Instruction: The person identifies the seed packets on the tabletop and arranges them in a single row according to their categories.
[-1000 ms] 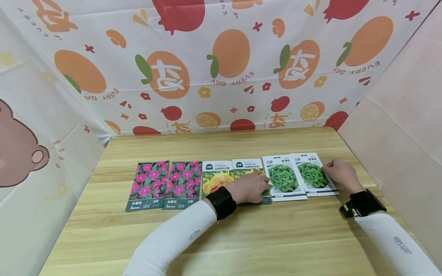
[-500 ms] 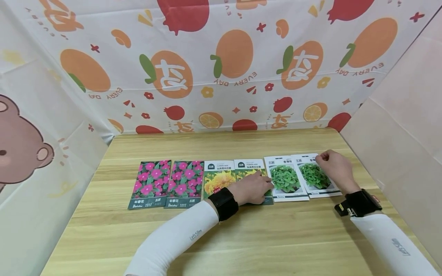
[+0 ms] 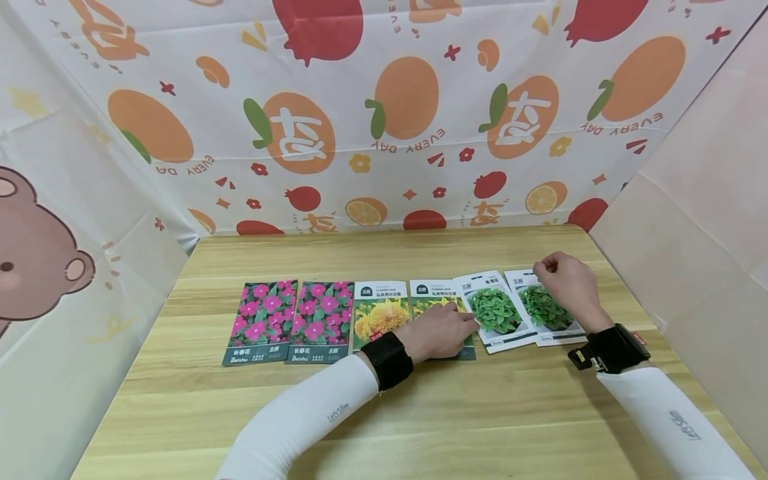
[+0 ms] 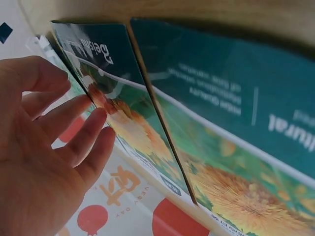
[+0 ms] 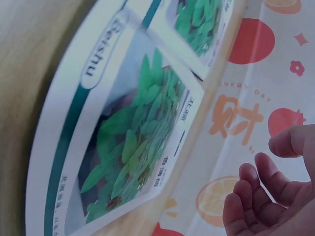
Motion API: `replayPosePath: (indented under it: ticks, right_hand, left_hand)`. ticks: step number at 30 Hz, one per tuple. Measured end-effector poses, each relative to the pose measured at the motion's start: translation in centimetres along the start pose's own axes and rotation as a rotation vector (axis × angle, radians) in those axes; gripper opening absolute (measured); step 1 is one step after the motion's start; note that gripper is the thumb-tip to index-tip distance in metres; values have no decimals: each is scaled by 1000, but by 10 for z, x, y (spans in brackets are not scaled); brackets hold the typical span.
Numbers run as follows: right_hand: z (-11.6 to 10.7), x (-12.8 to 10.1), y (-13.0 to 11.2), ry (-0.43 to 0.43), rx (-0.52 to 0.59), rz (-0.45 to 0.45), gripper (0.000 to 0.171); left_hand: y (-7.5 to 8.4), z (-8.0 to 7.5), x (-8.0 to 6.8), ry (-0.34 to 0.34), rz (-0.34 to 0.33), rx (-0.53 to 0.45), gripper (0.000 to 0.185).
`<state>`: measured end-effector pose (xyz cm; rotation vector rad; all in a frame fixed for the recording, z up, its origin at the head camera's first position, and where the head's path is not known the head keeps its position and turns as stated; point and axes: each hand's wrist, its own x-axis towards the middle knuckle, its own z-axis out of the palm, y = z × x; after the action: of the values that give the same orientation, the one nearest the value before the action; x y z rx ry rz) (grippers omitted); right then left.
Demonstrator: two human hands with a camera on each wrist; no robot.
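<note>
Six seed packets lie in a row on the wooden table: two pink-flower packets, two yellow-flower packets and two green-leaf packets. My left hand lies flat on the second yellow-flower packet, fingers straight, their tips at the edge of the left green-leaf packet, which sits slightly turned. In the left wrist view the straight fingers touch a yellow-flower packet. My right hand hovers with curled fingers over the top of the right green-leaf packet, holding nothing.
A printed fruit-pattern cloth hangs behind the table and on the left. A plain pale wall panel stands close on the right. Bare wood lies in front of and behind the packet row.
My right hand has moved from the right green-leaf packet's right edge up and left to its top. The left green-leaf packet has turned a little. My left hand has barely moved.
</note>
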<state>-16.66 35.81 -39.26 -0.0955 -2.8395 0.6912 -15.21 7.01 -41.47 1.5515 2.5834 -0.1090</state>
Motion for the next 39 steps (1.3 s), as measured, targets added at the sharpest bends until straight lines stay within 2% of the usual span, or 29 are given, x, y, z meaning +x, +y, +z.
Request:
replayPosePath:
  ticks: [5, 7, 9, 11, 14, 16, 18, 25, 32, 39]
  right_hand:
    - [-1, 1, -4, 9, 2, -9, 26]
    - [-1, 0, -4, -15, -2, -23, 27]
    - [1, 0, -4, -94, -20, -59, 29]
    - [4, -1, -5, -205, -45, -152, 34]
    - [10, -4, -11, -380, -71, -314, 56]
    - [14, -7, -15, -447, -83, -400, 68]
    - [19, -10, -20, -485, -105, -434, 75]
    - [33, -19, -21, -504, -231, -467, 81]
    - [37, -24, -25, -445, -257, -465, 80]
    - [41, -23, -31, -423, -272, -482, 80]
  left_hand:
    - [0, -1, 0, 18, 13, 53, 41]
    - [-2, 0, 0, 20, 18, 64, 43]
    - [-3, 1, -1, 23, 22, 59, 45]
    - [-6, 0, -3, 14, 11, 53, 47]
    - [-13, -2, -9, 12, -34, 20, 54]
    - [-20, -4, -15, 4, -76, 0, 59]
    - [-27, -3, -21, 7, -117, -32, 61]
    - [-42, 5, -37, 2, -173, -110, 53]
    - [-43, 7, -42, 9, -204, -118, 51]
    - [-45, 9, -44, 14, -229, -131, 52]
